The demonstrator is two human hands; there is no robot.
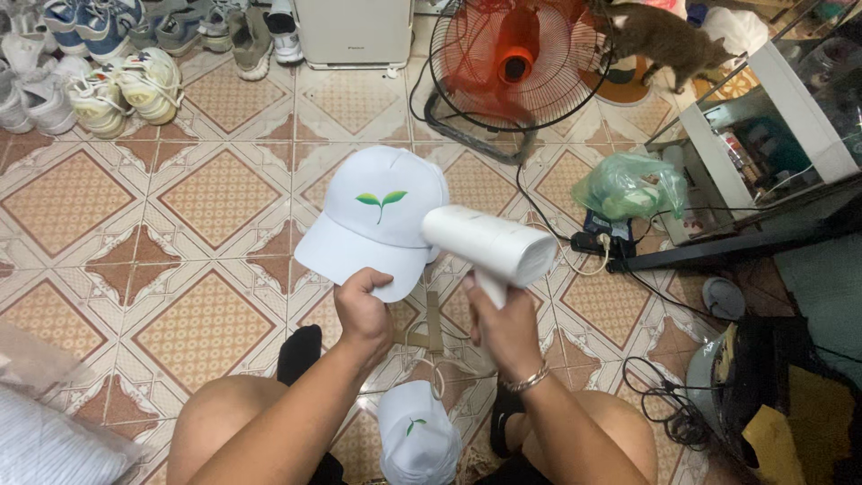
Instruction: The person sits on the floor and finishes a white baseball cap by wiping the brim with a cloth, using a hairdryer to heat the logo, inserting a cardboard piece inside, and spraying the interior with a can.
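Observation:
My left hand [364, 310] grips the brim of a white cap [377, 216] with a green leaf emblem, holding it out over the tiled floor. Gripped by its handle in my right hand [505, 328] is a white hair dryer [489, 244], whose barrel lies just right of the cap, its left end close to the cap's crown. A second white cap [417, 436] with the same emblem lies between my knees. A wooden hanger [429, 337] rests on the floor below my hands.
An orange floor fan [516, 58] stands ahead, with a cat [664, 36] beside it. Several shoes [108, 81] line the far left. A green plastic bag [628, 184], a power strip [597, 241] and cables [669, 404] lie to the right by a glass cabinet [772, 135].

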